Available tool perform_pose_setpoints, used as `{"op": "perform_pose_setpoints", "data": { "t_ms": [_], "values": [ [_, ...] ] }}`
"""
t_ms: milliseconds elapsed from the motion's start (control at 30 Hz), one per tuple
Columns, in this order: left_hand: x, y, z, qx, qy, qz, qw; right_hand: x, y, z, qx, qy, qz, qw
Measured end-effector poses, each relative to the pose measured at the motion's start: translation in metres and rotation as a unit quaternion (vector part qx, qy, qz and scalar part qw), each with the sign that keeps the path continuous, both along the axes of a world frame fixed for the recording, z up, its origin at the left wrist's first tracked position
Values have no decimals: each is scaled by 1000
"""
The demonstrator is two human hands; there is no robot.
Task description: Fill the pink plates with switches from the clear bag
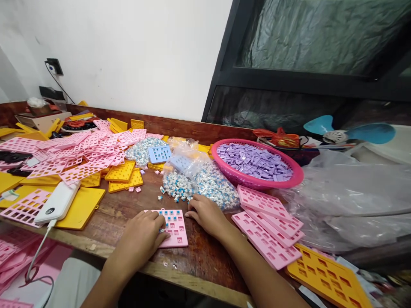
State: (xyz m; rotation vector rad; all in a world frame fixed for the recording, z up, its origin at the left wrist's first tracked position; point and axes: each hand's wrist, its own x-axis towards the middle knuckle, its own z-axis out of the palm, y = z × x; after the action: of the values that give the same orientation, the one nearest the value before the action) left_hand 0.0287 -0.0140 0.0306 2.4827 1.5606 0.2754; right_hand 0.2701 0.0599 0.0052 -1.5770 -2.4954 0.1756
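Note:
My left hand (143,233) lies over the left part of a pink plate (181,234) with square holes, its fingers bent close together and the thumb near the index finger. A bit of blue and white shows between them; whether it is held or seated in the plate I cannot tell. Blue-and-white key switches (171,212) fill several holes in the plate's upper rows. My right hand (207,214) rests on the table just right of the plate, thumb and index finger apart, at the edge of loose key switches (180,186) spilling from a clear plastic bag (215,182).
A pink basket (297,179) of purple pieces stands behind right. Pink plates (266,239) and a yellow plate (330,278) lie right. Left are piled pink plates (86,147), yellow plates (80,205) and a cabled white power bank (59,203). A light-blue plate (159,154) lies behind.

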Motion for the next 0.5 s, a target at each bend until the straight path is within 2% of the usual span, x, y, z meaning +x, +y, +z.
{"op": "perform_pose_setpoints", "data": {
  "t_ms": [100,200,333,433,500],
  "values": [
    [1,0,0,-9,1,17,1000,0,-4,4,-13,23,-13,1000],
    [0,2,-4,-16,-16,27,999,-5,-7,2,-29,124,11,992],
    [0,8,-15,-31,-51,54,997,-21,-13,-10,-49,237,18,970],
    [0,11,-19,-40,-66,54,996,-28,-16,-16,-62,249,17,966],
    [-1,11,-19,-47,-72,43,995,-25,-17,-13,-71,237,28,968]
  ]
}}
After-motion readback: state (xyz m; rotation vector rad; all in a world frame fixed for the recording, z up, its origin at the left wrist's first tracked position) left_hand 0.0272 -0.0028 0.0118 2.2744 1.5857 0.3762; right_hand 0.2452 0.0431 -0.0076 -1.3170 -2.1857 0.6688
